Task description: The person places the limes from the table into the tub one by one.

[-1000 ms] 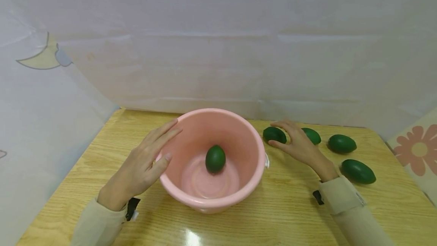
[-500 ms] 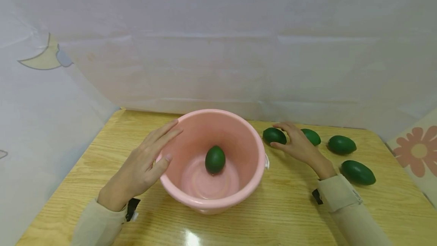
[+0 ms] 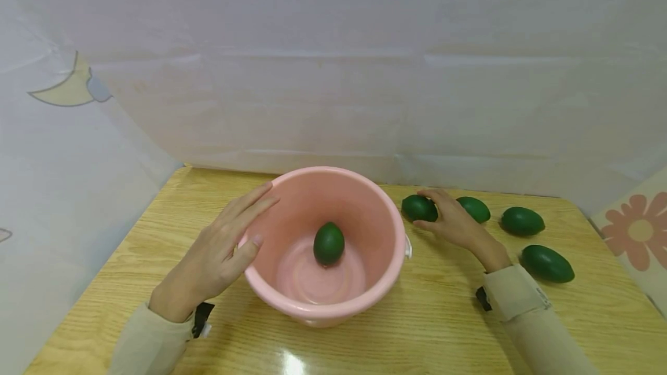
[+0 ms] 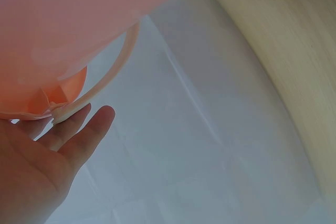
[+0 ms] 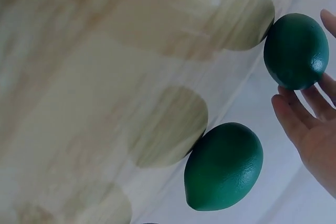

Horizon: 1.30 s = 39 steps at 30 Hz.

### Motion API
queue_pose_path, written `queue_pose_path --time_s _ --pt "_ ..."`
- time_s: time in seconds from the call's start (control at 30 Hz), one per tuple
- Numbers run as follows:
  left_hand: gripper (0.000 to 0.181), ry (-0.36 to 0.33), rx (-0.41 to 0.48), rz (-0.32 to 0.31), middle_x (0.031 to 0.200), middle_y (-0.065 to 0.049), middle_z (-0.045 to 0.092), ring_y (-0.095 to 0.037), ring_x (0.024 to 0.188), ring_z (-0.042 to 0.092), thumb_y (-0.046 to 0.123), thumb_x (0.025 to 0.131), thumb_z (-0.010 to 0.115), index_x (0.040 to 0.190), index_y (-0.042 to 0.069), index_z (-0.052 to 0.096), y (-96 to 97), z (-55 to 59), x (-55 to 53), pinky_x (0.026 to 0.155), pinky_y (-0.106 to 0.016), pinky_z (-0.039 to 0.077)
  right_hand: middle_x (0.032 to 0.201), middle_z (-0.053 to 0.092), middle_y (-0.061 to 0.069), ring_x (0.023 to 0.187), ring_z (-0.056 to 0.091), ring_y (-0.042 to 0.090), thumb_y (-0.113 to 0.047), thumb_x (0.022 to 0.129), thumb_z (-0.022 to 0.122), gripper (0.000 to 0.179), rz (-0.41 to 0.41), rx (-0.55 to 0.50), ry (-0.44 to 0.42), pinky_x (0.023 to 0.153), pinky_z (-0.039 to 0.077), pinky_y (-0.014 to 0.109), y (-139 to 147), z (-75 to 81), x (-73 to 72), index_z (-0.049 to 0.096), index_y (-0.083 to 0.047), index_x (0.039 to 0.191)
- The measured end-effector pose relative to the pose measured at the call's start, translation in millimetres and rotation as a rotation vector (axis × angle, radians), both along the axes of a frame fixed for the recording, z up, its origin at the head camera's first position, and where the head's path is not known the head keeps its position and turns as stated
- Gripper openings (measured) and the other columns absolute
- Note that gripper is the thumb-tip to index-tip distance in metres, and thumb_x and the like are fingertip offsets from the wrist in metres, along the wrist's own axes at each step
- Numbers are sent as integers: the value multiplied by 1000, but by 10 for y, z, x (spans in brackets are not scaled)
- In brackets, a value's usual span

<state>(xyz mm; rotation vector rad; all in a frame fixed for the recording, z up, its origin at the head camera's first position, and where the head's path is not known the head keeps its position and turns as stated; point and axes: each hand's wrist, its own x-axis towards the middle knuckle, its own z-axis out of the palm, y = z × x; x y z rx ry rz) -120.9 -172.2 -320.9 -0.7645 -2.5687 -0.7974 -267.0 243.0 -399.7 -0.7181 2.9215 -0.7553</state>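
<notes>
A pink bucket [image 3: 323, 309] stands on the wooden table, with one dark green oval fruit [image 3: 329, 244] on its bottom. My left hand [image 3: 211, 256] rests on the bucket's left rim, fingers straight. In the left wrist view, its fingertips [image 4: 100, 124] lie near the pale bucket handle [image 4: 107, 74]. My right hand [image 3: 453, 221] is at another green fruit [image 3: 418, 208] right of the bucket. From the right wrist view, straight fingers touch this fruit [image 5: 296, 51], while the thumb appears slightly apart from it.
Three more green fruits lie farther right: one behind the right hand [image 3: 474, 209], one beyond it [image 3: 523, 220] and one nearer the sleeve [image 3: 547, 263]. A pale sheet [image 3: 333, 74] hangs along the table's back edge [image 3: 234, 172].
My right hand has shifted very slightly right and down around the fruit, which keeps its place on the table. My left hand and the bucket stay where they were.
</notes>
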Motion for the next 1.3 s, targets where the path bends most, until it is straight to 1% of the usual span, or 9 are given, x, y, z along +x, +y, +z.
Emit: queue_pose_path --time_s 0.2,0.37,0.57,0.77,1.03,1.3 --pt "56 0 3 -1 150 2 28 -18 137 29 17 87 49 141 23 36 1 -1 2 102 -51 33 136 35 23 114 46 40 -26 76 73 75 2 14 -23 88 43 55 -15 6 12 38 -1 136" --pt "57 -1 3 -1 150 3 27 -18 137 28 16 86 50 141 24 36 2 -3 1 102 -51 34 136 40 23 119 44 40 -27 74 75 75 14 -1 -67 93 40 55 -28 -1 6 39 -1 134" --pt "57 5 1 -1 150 3 28 -18 137 29 16 86 49 141 23 36 0 -7 2 102 -51 34 132 46 18 116 49 36 -30 76 73 72 17 -18 -117 92 42 51 -40 -23 11 39 -3 133" --pt "58 0 3 -4 150 3 27 -18 137 28 15 86 50 141 23 36 -1 -8 -2 102 -51 34 130 48 17 114 51 34 -29 77 72 69 28 -1 -94 91 43 50 -49 -34 25 40 -3 132" --pt "58 -9 7 0 150 4 27 -17 137 28 16 86 50 141 24 35 5 -2 1 102 -51 34 128 51 15 111 53 33 -30 76 73 67 28 -15 -69 87 45 49 -29 -4 63 43 -5 131" --pt "57 -3 3 1 150 3 27 -18 137 28 17 86 50 141 24 35 3 -4 3 103 -51 33 130 49 16 112 53 34 -35 76 72 71 40 -16 -56 88 45 50 7 16 112 42 -4 132"
